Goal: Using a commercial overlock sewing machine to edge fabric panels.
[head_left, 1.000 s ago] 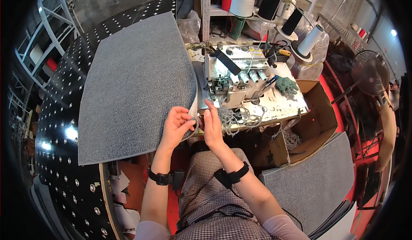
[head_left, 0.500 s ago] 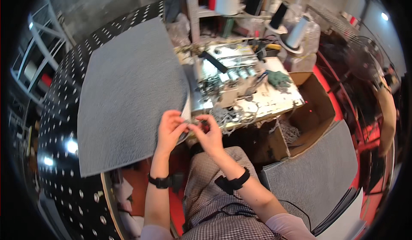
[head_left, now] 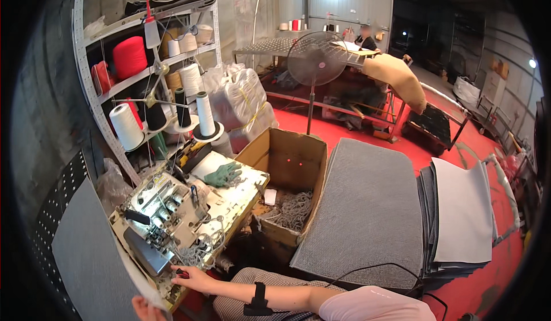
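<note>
A grey textile mat (head_left: 92, 252) lies at the lower left. My left hand (head_left: 148, 309), partly cut off by the lower edge, is closed at the mat's pale near corner. My right hand (head_left: 195, 278) is beside the front of the sewing machine (head_left: 163, 206), its fingers curled round a small dark and red thing (head_left: 181, 273), too small to make out. Grey thread tangles (head_left: 195, 253) hang at the machine's front edge, just beyond that hand. A green glove (head_left: 222, 174) rests on the worn machine table (head_left: 247, 186).
An open cardboard box (head_left: 321, 189) holding grey thread scraps stands right of the table. Beyond it are stacked grey mats (head_left: 367, 206) and a pile with a pale top piece (head_left: 462, 212). Thread cones (head_left: 126, 127) and a rack (head_left: 86, 51) stand behind; farther off are a fan (head_left: 317, 60) and another person (head_left: 367, 40).
The view has swung to the right, bringing the stacked mats and the far room into sight. My hands, close together before, are now apart, with the left at the lower edge.
</note>
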A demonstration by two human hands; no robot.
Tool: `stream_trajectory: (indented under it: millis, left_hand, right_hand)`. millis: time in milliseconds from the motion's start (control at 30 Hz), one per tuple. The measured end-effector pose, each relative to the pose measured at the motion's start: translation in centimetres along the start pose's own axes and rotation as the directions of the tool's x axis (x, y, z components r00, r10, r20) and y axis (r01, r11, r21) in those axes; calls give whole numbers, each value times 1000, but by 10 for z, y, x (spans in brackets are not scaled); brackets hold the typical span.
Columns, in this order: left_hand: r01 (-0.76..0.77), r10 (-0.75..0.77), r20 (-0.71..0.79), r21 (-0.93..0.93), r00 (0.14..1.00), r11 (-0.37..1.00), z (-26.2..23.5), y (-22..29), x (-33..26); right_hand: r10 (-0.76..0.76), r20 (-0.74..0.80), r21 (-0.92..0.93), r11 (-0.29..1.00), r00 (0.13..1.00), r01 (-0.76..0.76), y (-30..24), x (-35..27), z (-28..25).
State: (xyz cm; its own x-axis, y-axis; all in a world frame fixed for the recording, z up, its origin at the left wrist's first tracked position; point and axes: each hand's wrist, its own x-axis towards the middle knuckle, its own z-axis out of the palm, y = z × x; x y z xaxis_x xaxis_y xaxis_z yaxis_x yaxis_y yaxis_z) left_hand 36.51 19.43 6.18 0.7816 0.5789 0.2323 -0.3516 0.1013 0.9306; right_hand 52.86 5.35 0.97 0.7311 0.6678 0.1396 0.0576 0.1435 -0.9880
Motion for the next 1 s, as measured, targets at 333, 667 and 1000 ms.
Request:
stream_trajectory:
  millis: [333, 667, 1000]
  left_hand:
    - [-709, 630, 389, 585, 672, 395, -156, 43, -142]
    - [-395, 671, 205, 908, 712, 141, -185, 93, -217]
    - [-237, 720, 167, 971, 673, -3, -209, 106, -174]
  right_hand:
    - [215, 134, -22, 977, 967, -214, -47, 53, 38]
    - [-37, -13, -225, 974, 999, 33, -54, 117, 70]
    - [197, -1, -517, 839, 980, -169, -67, 199, 77]
